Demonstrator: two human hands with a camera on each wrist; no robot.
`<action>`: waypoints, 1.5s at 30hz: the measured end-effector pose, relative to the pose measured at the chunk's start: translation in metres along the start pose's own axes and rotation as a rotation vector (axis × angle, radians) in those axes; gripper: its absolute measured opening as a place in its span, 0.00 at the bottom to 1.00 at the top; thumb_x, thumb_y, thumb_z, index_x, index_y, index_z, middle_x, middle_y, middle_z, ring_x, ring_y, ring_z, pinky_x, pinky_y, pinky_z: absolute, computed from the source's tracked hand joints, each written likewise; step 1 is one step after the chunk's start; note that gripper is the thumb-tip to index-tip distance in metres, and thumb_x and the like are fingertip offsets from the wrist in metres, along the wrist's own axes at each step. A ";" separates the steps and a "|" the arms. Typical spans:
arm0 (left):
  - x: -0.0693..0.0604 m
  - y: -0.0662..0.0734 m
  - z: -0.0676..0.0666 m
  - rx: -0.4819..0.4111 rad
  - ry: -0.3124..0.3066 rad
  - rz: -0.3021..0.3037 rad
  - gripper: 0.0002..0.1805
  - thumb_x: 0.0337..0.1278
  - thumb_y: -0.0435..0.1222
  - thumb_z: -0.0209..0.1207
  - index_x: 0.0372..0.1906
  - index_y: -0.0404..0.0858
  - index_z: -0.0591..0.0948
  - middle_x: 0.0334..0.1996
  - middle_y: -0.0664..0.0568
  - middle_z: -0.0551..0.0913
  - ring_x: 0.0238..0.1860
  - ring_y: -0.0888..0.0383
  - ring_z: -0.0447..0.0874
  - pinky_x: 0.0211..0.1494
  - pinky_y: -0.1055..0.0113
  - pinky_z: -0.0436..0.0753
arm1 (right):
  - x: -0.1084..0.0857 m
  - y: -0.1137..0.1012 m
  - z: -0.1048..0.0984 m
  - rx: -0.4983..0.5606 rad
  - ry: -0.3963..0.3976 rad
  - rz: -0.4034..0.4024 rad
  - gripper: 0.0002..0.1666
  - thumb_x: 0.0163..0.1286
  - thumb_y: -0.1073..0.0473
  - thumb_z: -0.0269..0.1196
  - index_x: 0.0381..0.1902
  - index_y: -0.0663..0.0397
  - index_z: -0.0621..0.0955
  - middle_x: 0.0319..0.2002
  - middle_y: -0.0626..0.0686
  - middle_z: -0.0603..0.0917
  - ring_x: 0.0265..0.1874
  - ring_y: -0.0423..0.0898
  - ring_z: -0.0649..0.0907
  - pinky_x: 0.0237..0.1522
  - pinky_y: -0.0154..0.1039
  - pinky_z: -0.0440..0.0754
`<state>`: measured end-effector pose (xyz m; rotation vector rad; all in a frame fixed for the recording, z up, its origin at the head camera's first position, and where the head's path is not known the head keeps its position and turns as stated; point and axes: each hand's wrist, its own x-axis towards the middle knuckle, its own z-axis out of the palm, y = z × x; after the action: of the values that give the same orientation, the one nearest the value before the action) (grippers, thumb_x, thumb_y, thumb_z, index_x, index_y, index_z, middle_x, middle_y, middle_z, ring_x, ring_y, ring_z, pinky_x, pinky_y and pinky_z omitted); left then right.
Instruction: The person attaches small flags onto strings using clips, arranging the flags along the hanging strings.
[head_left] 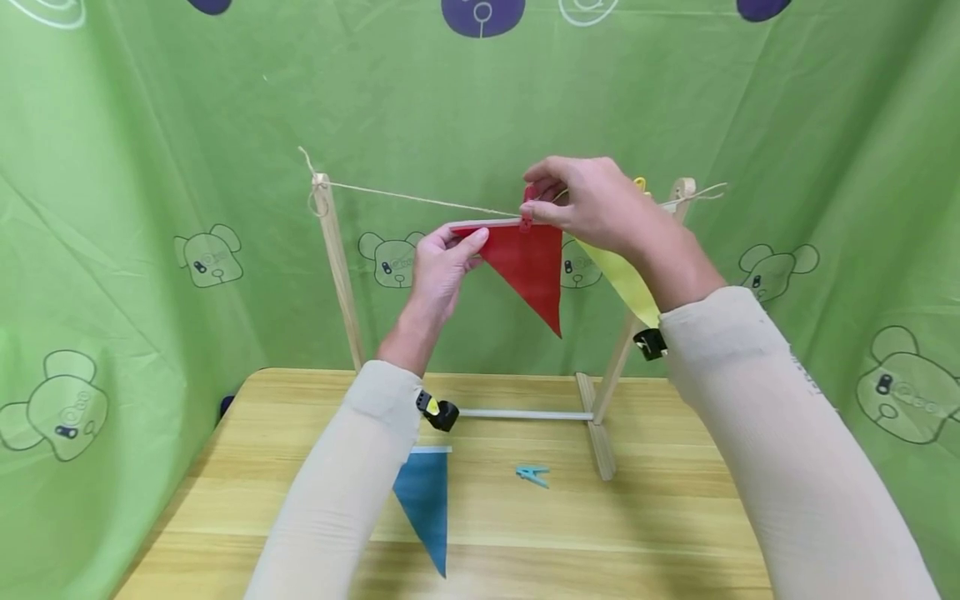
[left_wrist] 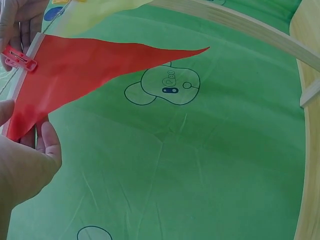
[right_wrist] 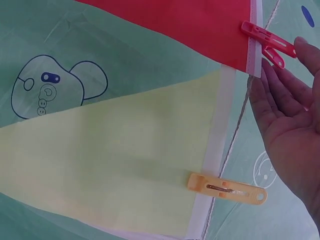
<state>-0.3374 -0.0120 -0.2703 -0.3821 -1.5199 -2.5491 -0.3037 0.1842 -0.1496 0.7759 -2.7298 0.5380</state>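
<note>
A red triangular pennant (head_left: 528, 258) with a white top band hangs at the string (head_left: 420, 198), point down. My left hand (head_left: 442, 271) pinches its left top corner, thumb in front and fingers behind. Over the band near its right end sits a red clothespin (right_wrist: 265, 37). My right hand (head_left: 600, 200) holds the clothespin's handle end between thumb and fingers. Beside it a yellow pennant (right_wrist: 115, 155) hangs from the string by a yellow-orange clothespin (right_wrist: 227, 189); the right forearm partly covers this pennant in the head view.
A wooden stand carries the string between its left post (head_left: 337, 267) and right post (head_left: 618, 358). On the wooden table (head_left: 600, 550) lie a blue pennant (head_left: 429, 500), partly behind the left sleeve, and a blue clothespin (head_left: 532, 475). Green printed curtain (head_left: 420, 92) surrounds the table.
</note>
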 end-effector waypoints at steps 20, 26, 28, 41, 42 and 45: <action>-0.002 0.009 -0.014 0.013 -0.004 0.044 0.23 0.64 0.24 0.64 0.63 0.24 0.77 0.40 0.52 0.87 0.38 0.61 0.87 0.41 0.72 0.87 | -0.019 0.001 0.003 0.115 0.158 -0.010 0.33 0.75 0.48 0.65 0.72 0.54 0.73 0.69 0.55 0.78 0.68 0.54 0.78 0.72 0.50 0.75; -0.006 0.009 -0.023 0.030 -0.008 0.043 0.22 0.65 0.24 0.63 0.63 0.26 0.77 0.40 0.52 0.86 0.40 0.59 0.88 0.44 0.72 0.87 | -0.037 0.007 0.014 0.196 0.292 -0.045 0.35 0.72 0.54 0.69 0.74 0.52 0.72 0.71 0.52 0.77 0.69 0.51 0.77 0.73 0.45 0.74; -0.007 0.007 -0.026 0.045 -0.009 0.040 0.23 0.65 0.24 0.64 0.63 0.26 0.77 0.41 0.52 0.86 0.44 0.56 0.89 0.46 0.72 0.87 | -0.042 0.009 0.021 0.209 0.337 -0.086 0.36 0.71 0.57 0.70 0.74 0.53 0.73 0.71 0.52 0.76 0.70 0.50 0.77 0.72 0.43 0.75; -0.024 0.003 -0.045 0.145 -0.084 0.043 0.30 0.66 0.28 0.64 0.72 0.33 0.71 0.69 0.38 0.77 0.60 0.54 0.84 0.61 0.66 0.84 | -0.084 0.016 0.059 0.294 0.532 -0.296 0.48 0.58 0.74 0.74 0.75 0.57 0.70 0.76 0.51 0.70 0.75 0.48 0.70 0.74 0.36 0.71; -0.026 0.003 -0.046 0.152 -0.089 0.040 0.31 0.67 0.28 0.64 0.72 0.33 0.71 0.69 0.39 0.77 0.61 0.53 0.83 0.62 0.65 0.84 | -0.086 0.016 0.061 0.304 0.536 -0.300 0.49 0.57 0.75 0.75 0.75 0.57 0.70 0.76 0.51 0.70 0.75 0.48 0.71 0.74 0.36 0.71; -0.030 0.002 -0.051 0.175 -0.103 0.031 0.32 0.67 0.29 0.63 0.73 0.34 0.70 0.69 0.42 0.77 0.64 0.51 0.82 0.63 0.64 0.83 | -0.094 0.017 0.069 0.329 0.540 -0.312 0.50 0.55 0.78 0.75 0.75 0.59 0.70 0.76 0.52 0.71 0.74 0.49 0.71 0.74 0.37 0.71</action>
<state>-0.3153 -0.0578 -0.3011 -0.5153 -1.7416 -2.3832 -0.2448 0.2119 -0.2476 0.9442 -2.0081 0.9724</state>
